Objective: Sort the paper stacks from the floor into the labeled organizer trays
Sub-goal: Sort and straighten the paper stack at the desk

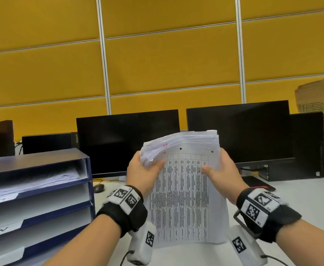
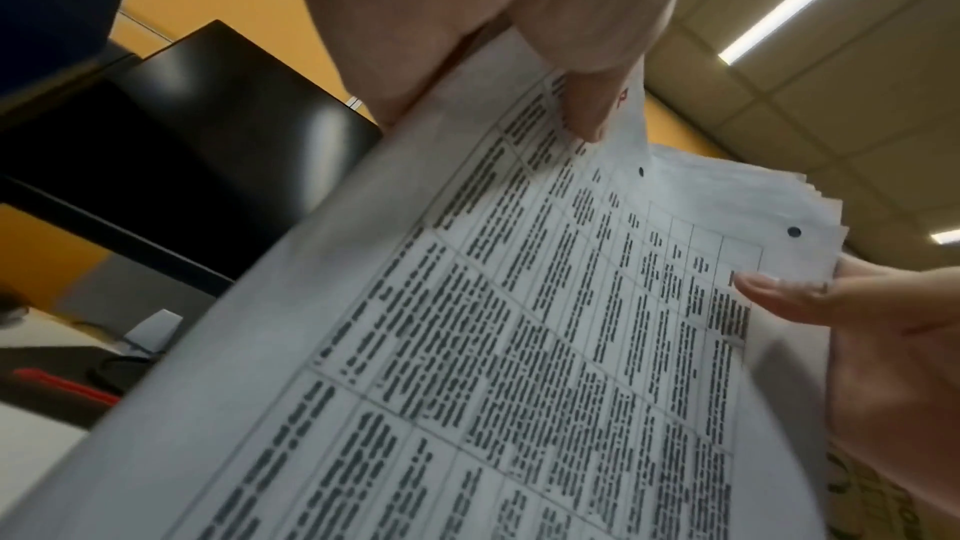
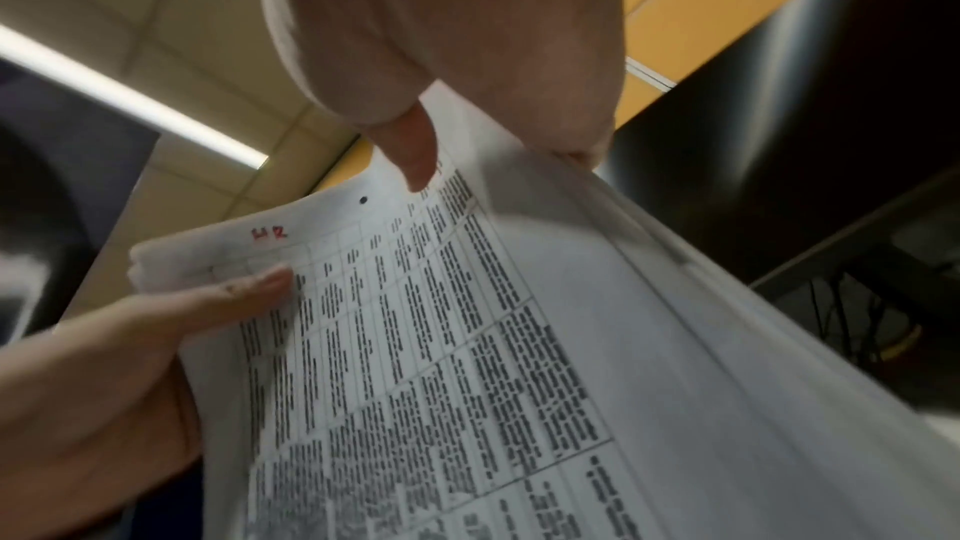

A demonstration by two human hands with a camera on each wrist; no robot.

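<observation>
While both hands are raised in front of the chest, a thick paper stack (image 1: 184,189) is held upright between them, above the white desk (image 1: 310,204) and at about 6 o'clock from the two dark monitors (image 1: 127,141).

Left hand (image 1: 141,173): clamped on the stack's upper left edge, thumb across the printed front page, fingers behind. Here the top corners of the sheets are fanned and curled toward 10 o'clock.

Right hand (image 1: 223,172): clamped on the upper right edge, thumb pressed on the front page, fingers behind the pile.

The front sheet carries a ruled table of dense print, two punched holes along its top margin, and a red handwritten mark at the upper left; in the right wrist view it appears to read "HR", though the blur makes that uncertain.

A dark blue organizer (image 1: 42,189) with stacked trays stands at 9 o'clock from the stack, well apart from it. Its top tray holds papers (image 1: 32,179); one lower tray label ends in "MIN".

A computer mouse (image 1: 99,188) lies on the desk between organizer and stack. A cardboard box (image 1: 322,120) stands at 3 o'clock, beside a black computer tower (image 1: 307,144). Yellow wall panels (image 1: 166,64) fill the background.
</observation>
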